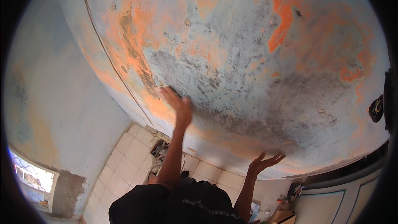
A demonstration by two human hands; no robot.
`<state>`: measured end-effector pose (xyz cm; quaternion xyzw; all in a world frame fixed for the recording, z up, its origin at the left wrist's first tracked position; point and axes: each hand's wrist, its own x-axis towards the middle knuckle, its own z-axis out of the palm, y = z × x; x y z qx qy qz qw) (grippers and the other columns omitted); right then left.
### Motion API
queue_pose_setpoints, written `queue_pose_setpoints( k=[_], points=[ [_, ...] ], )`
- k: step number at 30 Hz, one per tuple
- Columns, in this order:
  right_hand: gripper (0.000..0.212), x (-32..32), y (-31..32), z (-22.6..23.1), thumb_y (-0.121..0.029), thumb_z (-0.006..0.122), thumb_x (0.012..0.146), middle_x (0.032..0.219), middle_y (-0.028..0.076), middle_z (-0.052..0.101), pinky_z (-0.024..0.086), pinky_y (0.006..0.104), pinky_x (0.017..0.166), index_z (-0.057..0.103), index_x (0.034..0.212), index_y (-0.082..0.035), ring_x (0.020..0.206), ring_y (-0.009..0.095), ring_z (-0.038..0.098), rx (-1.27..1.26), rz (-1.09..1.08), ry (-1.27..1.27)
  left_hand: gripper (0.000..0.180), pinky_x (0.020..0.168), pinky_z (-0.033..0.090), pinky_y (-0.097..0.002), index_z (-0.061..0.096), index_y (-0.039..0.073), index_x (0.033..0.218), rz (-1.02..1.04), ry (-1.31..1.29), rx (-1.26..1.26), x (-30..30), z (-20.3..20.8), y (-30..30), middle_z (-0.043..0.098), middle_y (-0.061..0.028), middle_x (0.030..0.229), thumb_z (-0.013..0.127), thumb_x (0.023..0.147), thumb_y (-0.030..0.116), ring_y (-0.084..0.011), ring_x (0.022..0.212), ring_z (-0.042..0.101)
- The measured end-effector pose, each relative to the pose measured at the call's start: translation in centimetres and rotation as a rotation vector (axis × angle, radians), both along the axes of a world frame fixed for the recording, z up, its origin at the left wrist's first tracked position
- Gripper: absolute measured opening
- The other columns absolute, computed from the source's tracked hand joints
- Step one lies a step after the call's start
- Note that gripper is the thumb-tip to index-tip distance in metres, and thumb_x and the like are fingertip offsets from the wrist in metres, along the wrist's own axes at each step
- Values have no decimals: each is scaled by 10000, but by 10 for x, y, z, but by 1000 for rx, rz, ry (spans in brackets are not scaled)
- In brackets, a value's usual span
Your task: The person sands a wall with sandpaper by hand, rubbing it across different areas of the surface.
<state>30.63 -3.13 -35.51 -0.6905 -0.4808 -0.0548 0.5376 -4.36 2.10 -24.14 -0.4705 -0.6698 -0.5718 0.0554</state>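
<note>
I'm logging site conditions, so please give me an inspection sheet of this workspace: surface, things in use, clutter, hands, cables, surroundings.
Surface: pale-blue painted wall with orange and dark-grey patches, worn unevenly.
Things in use: thin, flat, dark-edged object under the left hand; mostly hidden, kind unclear.
Clutter: brown cardboard box at lower right among small items; dark jumble at the wall's foot.
Hands: left blurred, at the wall, grip unclear; right open, empty, near the wall's lower part, contact unclear.
Cables: thin brownish cord running down the wall's left side.
Surroundings: pale square-tiled floor, bright window with patterned grille.
</note>
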Motion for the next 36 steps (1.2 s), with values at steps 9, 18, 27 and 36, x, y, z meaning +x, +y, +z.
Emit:
queue_pose_setpoints(
  k=[9, 18, 27, 36],
  points=[
    [1198, -107, 32, 129, -690, 570, 760, 1450, 319, -228, -51, 700, 986, -126, 1440, 10, 1334, 507, -216, 78, 156, -302, 981, 1057, -114, -600, -144, -79, 1407, -266, 65, 54, 18, -29, -3, -303, -320, 1420, 570, 863, 316, -475, 1321, -274],
    [1353, -110, 33, 137, -770, 594, 660, 1392, 325, -341, -98, 704, 961, -225, 1405, 7, 1291, 498, -317, -29, 69, -274, 981, 1066, -81, -603, -97, -64, 1424, -176, -101, 95, -25, -33, 7, -223, -336, 1446, 560, 845, 377, -499, 1341, -206],
    [1299, -115, 31, 132, -762, 559, 700, 1408, 298, -340, -99, 694, 976, -227, 1410, -11, 1303, 484, -308, -32, 77, -296, 1001, 1018, -85, -669, -115, -78, 1415, -363, 118, 45, 44, -26, -14, -246, -349, 1431, 589, 825, 319, -519, 1317, -244],
    [1288, -111, 31, 130, -774, 535, 703, 1383, 339, -339, -102, 700, 976, -243, 1404, -25, 1291, 503, -313, -24, 81, -338, 914, 1056, -111, -600, -138, -117, 1389, -241, 3, -16, 19, -21, -15, -244, -362, 1423, 504, 851, 250, -495, 1327, -248]
  ],
)
